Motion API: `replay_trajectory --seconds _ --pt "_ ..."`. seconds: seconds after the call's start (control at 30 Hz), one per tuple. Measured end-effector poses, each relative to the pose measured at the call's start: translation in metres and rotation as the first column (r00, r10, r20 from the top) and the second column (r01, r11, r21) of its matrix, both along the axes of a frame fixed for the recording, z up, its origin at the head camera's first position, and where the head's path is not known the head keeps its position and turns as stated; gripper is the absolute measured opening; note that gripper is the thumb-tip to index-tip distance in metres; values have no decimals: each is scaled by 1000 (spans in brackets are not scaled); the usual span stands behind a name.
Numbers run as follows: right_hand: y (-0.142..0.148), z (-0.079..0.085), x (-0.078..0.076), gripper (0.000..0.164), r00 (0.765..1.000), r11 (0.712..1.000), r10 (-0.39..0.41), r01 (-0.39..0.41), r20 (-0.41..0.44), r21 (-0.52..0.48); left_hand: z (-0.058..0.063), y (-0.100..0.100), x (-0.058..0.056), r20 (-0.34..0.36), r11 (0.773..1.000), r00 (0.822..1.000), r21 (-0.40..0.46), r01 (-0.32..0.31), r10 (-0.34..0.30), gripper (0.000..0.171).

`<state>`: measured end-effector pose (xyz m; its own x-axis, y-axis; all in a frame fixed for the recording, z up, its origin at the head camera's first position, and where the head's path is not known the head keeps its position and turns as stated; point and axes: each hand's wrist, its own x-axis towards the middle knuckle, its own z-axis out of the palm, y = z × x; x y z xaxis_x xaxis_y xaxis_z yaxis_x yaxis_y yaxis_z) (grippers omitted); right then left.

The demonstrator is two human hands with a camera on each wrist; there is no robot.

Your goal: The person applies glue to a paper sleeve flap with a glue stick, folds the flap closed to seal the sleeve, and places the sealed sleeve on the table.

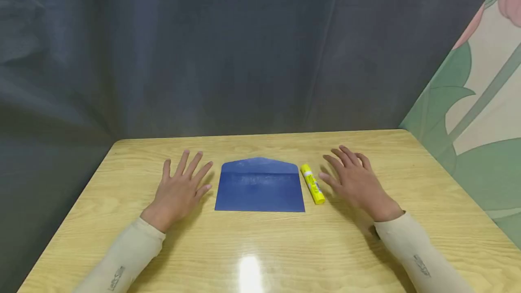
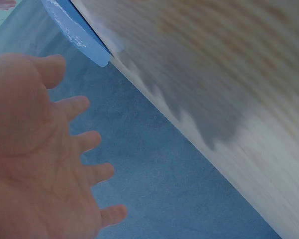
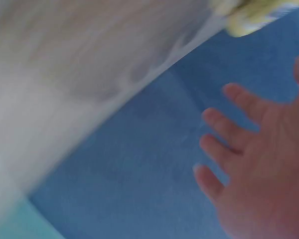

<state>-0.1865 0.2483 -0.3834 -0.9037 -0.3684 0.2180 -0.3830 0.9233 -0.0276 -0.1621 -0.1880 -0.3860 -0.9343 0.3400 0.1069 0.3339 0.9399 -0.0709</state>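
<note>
A blue envelope (image 1: 260,192) lies on the table with its flap (image 1: 260,165) unfolded toward the far side; whitish smears show on the flap and just below it. Right beside the envelope lies a yellow glue stick (image 1: 312,184), slightly slanted, its cap end not clearly told. My left hand (image 1: 179,193) hovers over the table left of the envelope, fingers spread, touching nothing. To the right of the glue stick, my right hand (image 1: 358,184) is held above the table with loosely bent fingers and nothing in it. In the left wrist view, part of the flap (image 2: 82,37) appears near the thumb.
The wooden table (image 1: 195,248) reaches back to a dark curtain (image 1: 228,58). At the right stands a wall panel (image 1: 484,139) with a green and pink leaf pattern. Light reflects off the table's near part.
</note>
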Motion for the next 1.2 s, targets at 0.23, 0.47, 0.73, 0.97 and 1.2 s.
replay_trajectory --seconds 0.23,0.47,0.73,0.97,1.2 --pt "-13 0 16 61 999 999 9 -6 -45 48 -4 6 -1 19 1000 1000 14 24 -25 58" --pt "-20 -4 21 75 997 993 -22 13 79 114 -2 9 2 42 998 998 36 49 -50 52" --pt "-23 -5 22 52 998 984 1 -13 67 178 -2 7 0 81 996 995 75 54 -60 51" --pt "-22 -6 24 38 997 991 -16 7 69 137 -2 9 -1 57 994 994 76 84 -88 51" --pt "-21 -6 23 38 999 991 -11 5 41 132 -1 11 2 119 993 989 80 84 -93 53"
